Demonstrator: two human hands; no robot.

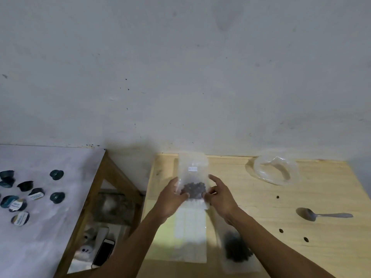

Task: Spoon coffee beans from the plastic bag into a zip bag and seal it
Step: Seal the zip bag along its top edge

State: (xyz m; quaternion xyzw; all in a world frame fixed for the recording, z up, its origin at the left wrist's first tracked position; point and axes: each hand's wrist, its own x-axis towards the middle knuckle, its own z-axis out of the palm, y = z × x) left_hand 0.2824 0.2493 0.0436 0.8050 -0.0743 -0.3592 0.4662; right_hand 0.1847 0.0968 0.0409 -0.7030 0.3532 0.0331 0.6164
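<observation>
At frame centre, the left hand and right hand pinch the zip bag of coffee beans by its sides. A spoon lies on the counter at right.

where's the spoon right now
In the head view the spoon lies on the wooden table, right of the right hand, below the empty plastic bag.

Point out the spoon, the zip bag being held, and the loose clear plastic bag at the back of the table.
spoon (307, 214): head view, on its bowl.
zip bag (193, 167): head view, on its clear upper part.
plastic bag (276, 171): head view, on its crumpled middle.
</observation>
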